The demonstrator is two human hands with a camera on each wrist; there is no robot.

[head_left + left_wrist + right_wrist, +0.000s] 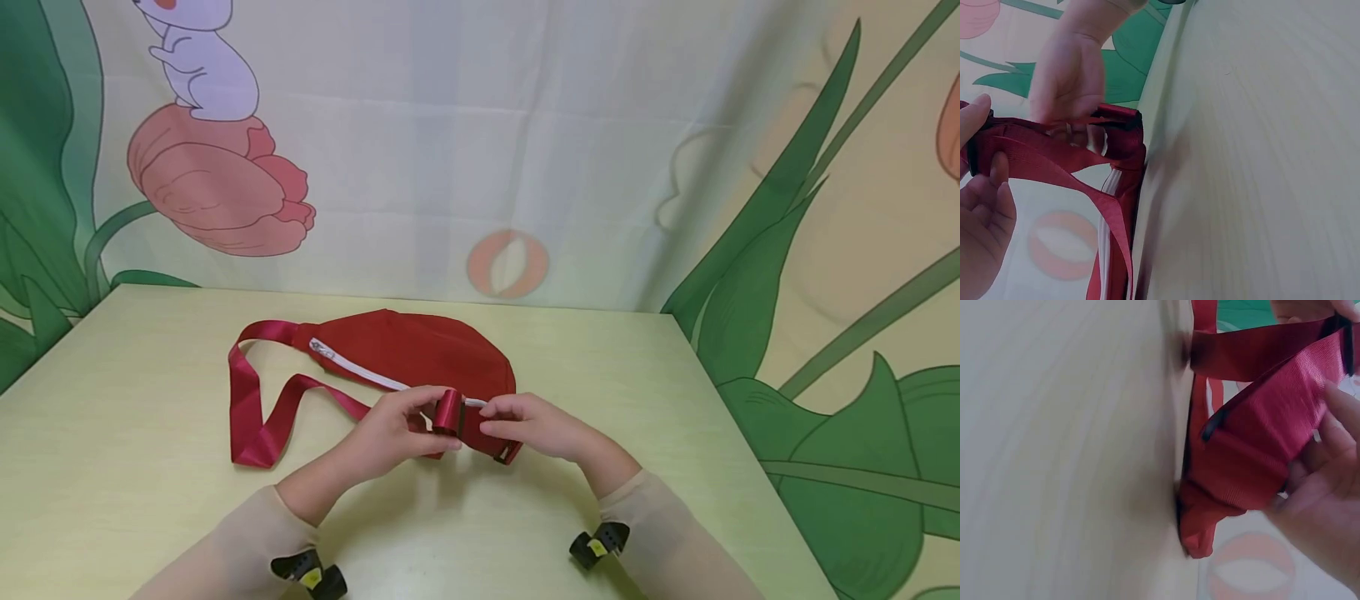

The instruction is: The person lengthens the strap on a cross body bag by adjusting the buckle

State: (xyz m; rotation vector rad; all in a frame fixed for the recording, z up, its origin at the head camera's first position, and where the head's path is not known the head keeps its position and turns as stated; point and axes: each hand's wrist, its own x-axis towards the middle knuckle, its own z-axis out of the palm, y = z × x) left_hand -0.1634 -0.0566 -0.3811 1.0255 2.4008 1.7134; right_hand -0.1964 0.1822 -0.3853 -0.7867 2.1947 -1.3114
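Observation:
A red waist bag point(420, 350) with a white zipper lies on the table, its crimson strap point(251, 417) looping off to the left. My left hand point(390, 433) pinches a raised, folded part of the strap between thumb and fingers. A black strap slider point(1348, 347) sits on the webbing at that grip. Beside the bag's right end, my right hand point(536, 425) has its thumb and fingers apart, close to the strap. In the right wrist view its fingers point(1338, 434) touch the strap's edge and are partly hidden behind it.
The pale wooden table point(135, 400) reaches back to a printed curtain point(420, 167) with a rabbit and flowers. A black device is strapped on each sleeve. A dark fitting point(502, 456) shows at the bag's right corner.

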